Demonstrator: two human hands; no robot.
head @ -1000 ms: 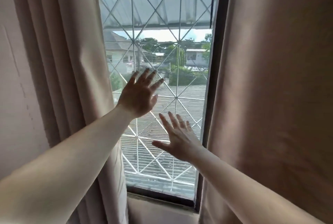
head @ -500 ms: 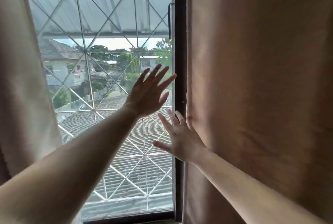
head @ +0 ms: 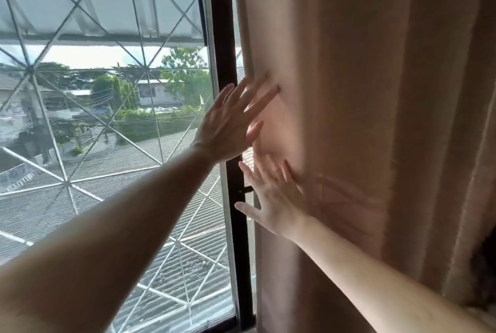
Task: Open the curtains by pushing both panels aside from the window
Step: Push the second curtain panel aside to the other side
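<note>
Beige woven curtain panel [head: 362,118] hung at the right of the dark-framed window [head: 225,64]. Both hands pressed flat on its inner edge, left hand [head: 228,128] above right hand [head: 276,198], each grip spread and gripping nothing, seemingly to slide it aside.

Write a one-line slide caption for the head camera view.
Both open hands, left hand above right hand, press the right curtain panel beside the dark window frame.

Hanging down the right side of the window [head: 107,118], just past its dark frame [head: 228,64]: beige curtain panel [head: 375,91], gathered in folds.
</note>
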